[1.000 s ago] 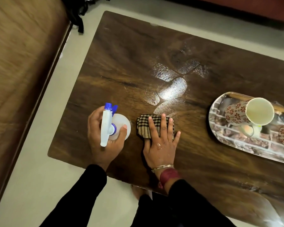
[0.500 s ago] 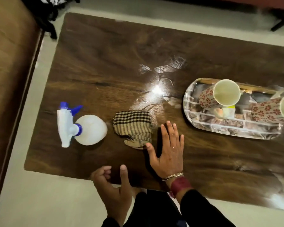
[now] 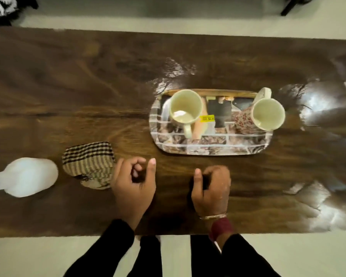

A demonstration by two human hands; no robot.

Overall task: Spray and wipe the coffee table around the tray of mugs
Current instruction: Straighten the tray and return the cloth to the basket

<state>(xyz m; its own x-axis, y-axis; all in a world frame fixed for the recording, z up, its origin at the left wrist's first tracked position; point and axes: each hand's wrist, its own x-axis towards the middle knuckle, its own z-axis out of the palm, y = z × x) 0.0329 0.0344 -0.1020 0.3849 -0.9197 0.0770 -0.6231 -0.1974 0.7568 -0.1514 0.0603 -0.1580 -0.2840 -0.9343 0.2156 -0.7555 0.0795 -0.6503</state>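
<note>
both hands are over the near edge of the wooden bench point(image 3: 88, 86), holding nothing. left hand point(image 3: 133, 183) is loosely curled with the thumb sticking up, right hand point(image 3: 211, 186) curled the same way. the checked cloth point(image 3: 88, 162) sits just beside the left hand, with the white spray bottle point(image 3: 28, 176) further left. the tray point(image 3: 208, 146) with two mugs point(image 3: 186, 110) is just past the hands. wet shiny patches on the right side.

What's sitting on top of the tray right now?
Two mugs stand on the tray, plus a yellow sticker. The tray surface beneath the mugs is hidden.
</note>
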